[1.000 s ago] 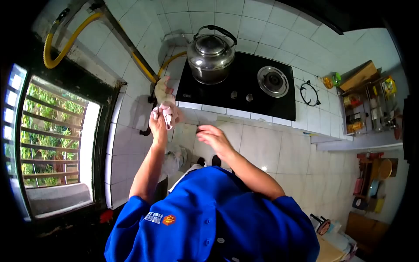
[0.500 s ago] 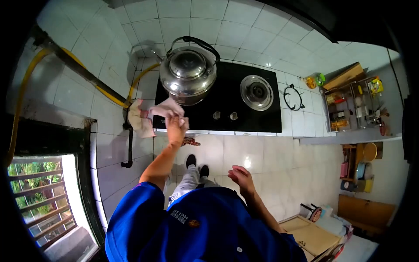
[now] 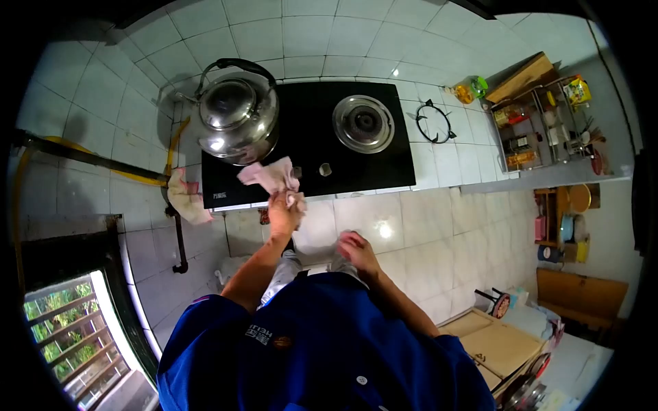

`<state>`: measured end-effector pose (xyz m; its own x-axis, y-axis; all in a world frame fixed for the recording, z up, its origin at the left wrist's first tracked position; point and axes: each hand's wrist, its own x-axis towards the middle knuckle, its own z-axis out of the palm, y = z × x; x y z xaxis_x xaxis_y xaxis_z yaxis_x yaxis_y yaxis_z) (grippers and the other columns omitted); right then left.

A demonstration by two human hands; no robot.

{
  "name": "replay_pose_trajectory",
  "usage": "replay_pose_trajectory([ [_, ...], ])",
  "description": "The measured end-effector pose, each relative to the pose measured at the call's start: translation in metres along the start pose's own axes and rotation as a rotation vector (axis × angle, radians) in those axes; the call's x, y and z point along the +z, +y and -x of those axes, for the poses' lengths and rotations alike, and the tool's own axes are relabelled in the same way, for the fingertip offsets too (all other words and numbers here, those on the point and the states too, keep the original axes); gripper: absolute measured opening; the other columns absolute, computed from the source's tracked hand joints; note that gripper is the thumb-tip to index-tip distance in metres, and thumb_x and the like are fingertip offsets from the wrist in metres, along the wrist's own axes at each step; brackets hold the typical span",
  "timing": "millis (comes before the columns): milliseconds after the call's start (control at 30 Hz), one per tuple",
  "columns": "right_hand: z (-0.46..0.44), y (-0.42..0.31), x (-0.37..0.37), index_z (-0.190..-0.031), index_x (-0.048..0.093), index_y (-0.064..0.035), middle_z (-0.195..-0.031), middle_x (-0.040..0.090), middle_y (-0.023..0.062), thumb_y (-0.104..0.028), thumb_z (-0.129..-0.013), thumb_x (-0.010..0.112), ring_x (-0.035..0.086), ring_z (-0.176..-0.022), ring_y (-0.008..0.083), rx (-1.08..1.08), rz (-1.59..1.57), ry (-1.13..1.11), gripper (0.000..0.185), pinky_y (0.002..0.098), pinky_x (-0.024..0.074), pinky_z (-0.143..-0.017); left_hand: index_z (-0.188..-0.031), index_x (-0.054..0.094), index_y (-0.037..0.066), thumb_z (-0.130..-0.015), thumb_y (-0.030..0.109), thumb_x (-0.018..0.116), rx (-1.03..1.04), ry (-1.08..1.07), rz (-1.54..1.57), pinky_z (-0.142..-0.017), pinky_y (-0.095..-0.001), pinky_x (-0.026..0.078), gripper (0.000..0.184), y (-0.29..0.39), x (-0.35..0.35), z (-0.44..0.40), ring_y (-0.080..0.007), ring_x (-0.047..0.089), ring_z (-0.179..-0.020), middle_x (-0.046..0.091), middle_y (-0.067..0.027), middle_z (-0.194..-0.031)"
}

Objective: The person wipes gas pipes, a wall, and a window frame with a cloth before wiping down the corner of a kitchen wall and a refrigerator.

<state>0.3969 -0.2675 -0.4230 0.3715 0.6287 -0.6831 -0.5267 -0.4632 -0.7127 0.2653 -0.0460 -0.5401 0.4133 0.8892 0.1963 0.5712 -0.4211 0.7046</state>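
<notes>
My left hand (image 3: pixel 284 216) is closed on a crumpled pale pink cloth (image 3: pixel 273 175), just in front of the stove's front edge. The cloth's upper part spreads over the black glass gas stove (image 3: pixel 308 130), close to its knobs. A shiny metal kettle (image 3: pixel 236 120) with a black handle stands on the left burner, behind the cloth and apart from it. My right hand (image 3: pixel 358 253) hangs in front of my body, above the floor, its fingers loosely bent and a little blurred. Nothing shows in it.
A second pale cloth (image 3: pixel 188 196) hangs at the stove's left corner by a dark pipe (image 3: pixel 181 243). The right burner (image 3: pixel 364 124) is uncovered; a black pan support ring (image 3: pixel 434 122) lies on the tiles beside the stove. A rack of jars and packets (image 3: pixel 538 127) stands farther right.
My left hand has drawn the pink cloth off the stove's left front area, rightward along the front edge. My right hand has come closer to my left. The view has shifted to the right.
</notes>
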Motion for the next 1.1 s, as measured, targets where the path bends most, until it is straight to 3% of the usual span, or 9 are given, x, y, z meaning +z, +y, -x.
replay_pose_trajectory([
  [33, -0.003, -0.003, -0.004, -0.133, 0.054, -0.0003, -0.116, 0.066, 0.0101, -0.016, -0.092, 0.07, 0.064, -0.101, 0.0177, 0.004, 0.0, -0.007, 0.047, 0.0305, 0.0512, -0.089, -0.11, 0.064, -0.001, -0.096, 0.021, 0.063, 0.075, -0.008, -0.1, -0.074, -0.039, 0.053, 0.026, 0.018, 0.008, 0.005, -0.026, 0.064, -0.084, 0.068, -0.0109, -0.097],
  [133, -0.021, -0.023, -0.018, -0.147, 0.039, -0.0002, -0.131, 0.057, 0.0122, -0.018, -0.092, 0.072, 0.059, -0.115, 0.0211, -0.152, 0.119, 0.068, 0.066, 0.031, 0.0502, -0.095, -0.11, 0.064, 0.0, -0.101, 0.025, 0.06, -0.697, -0.183, 0.837, -0.059, -0.026, 0.047, 0.027, 0.098, 0.011, 0.018, -0.0111, 0.058, -0.068, 0.063, -0.0056, -0.08],
  [233, -0.009, -0.087, -0.029, -0.155, 0.021, -0.0001, -0.14, 0.051, 0.014, -0.027, -0.094, 0.071, 0.052, -0.127, 0.0236, -0.361, 0.075, -0.293, 0.083, 0.0329, 0.0452, -0.102, -0.125, 0.059, 0.003, -0.102, 0.02, 0.056, -0.901, -0.333, 1.224, -0.063, -0.0258, 0.048, 0.029, 0.161, 0.019, 0.033, -0.0135, 0.061, -0.076, 0.066, -0.0084, -0.091],
  [300, -0.027, -0.082, -0.042, -0.15, 0.031, 0.001, -0.13, 0.059, 0.0144, -0.028, -0.094, 0.069, 0.059, -0.117, 0.0215, -0.399, 0.117, -0.25, 0.074, 0.0333, 0.0487, -0.097, -0.12, 0.061, 0.005, -0.101, 0.022, 0.059, -0.423, -0.312, 1.109, -0.061, -0.0285, 0.053, 0.025, 0.18, 0.031, 0.04, -0.0142, 0.063, -0.074, 0.067, -0.0029, -0.092],
  [533, -0.065, -0.116, -0.079, -0.125, 0.059, -0.0085, -0.109, 0.067, 0.0178, -0.025, -0.088, 0.068, 0.064, -0.096, 0.0411, -0.721, 0.709, 0.136, 0.042, 0.0471, 0.0521, -0.08, -0.13, 0.06, 0.011, -0.102, 0.024, 0.056, -0.525, -0.441, 1.173, -0.081, -0.0241, 0.045, 0.031, 0.226, 0.021, 0.009, -0.0066, 0.057, -0.09, 0.064, 0.0029, -0.103],
  [833, -0.188, -0.069, -0.119, -0.113, 0.063, -0.0031, -0.118, 0.058, 0.0185, -0.012, -0.075, 0.07, 0.053, -0.115, 0.0405, -1.145, 1.286, 0.453, 0.039, 0.0483, 0.0434, -0.098, -0.125, 0.062, 0.008, -0.097, 0.031, 0.066, -0.71, -0.362, 0.877, -0.089, -0.0317, 0.05, 0.037, 0.169, 0.021, 0.052, -0.016, 0.064, -0.1, 0.068, -0.0056, -0.116],
  [1000, -0.15, -0.079, -0.084, -0.117, 0.064, -0.0044, -0.112, 0.064, 0.011, -0.008, -0.082, 0.062, 0.059, -0.11, 0.0316, -1.051, 0.879, -0.033, 0.035, 0.0433, 0.0464, -0.096, -0.147, 0.04, 0.016, -0.098, 0.037, 0.062, -0.887, -0.276, 0.913, -0.088, -0.0414, 0.05, 0.058, 0.172, 0.039, 0.033, -0.0214, 0.061, -0.107, 0.06, -0.0056, -0.129],
  [1067, -0.105, -0.128, -0.09, -0.123, 0.062, -0.0029, -0.102, 0.068, 0.0075, -0.007, -0.091, 0.058, 0.065, -0.09, 0.0177, -0.364, 0.229, -0.302, 0.033, 0.0327, 0.0527, -0.084, -0.153, 0.03, 0.022, -0.1, 0.042, 0.058, -0.865, -0.416, 0.955, -0.09, -0.042, 0.05, 0.063, 0.193, 0.04, 0.005, -0.0228, 0.059, -0.114, 0.055, -0.007, -0.136],
  [1100, -0.115, -0.112, -0.099, -0.127, 0.061, -0.003, -0.108, 0.069, 0.0063, -0.013, -0.095, 0.059, 0.064, -0.096, 0.0116, -0.384, 0.024, -0.313, 0.034, 0.0271, 0.0514, -0.087, -0.155, 0.028, 0.024, -0.101, 0.043, 0.056, -0.851, -0.488, 1.002, -0.09, -0.0422, 0.051, 0.063, 0.206, 0.042, -0.008, -0.0233, 0.059, -0.115, 0.054, -0.0083, -0.137],
])
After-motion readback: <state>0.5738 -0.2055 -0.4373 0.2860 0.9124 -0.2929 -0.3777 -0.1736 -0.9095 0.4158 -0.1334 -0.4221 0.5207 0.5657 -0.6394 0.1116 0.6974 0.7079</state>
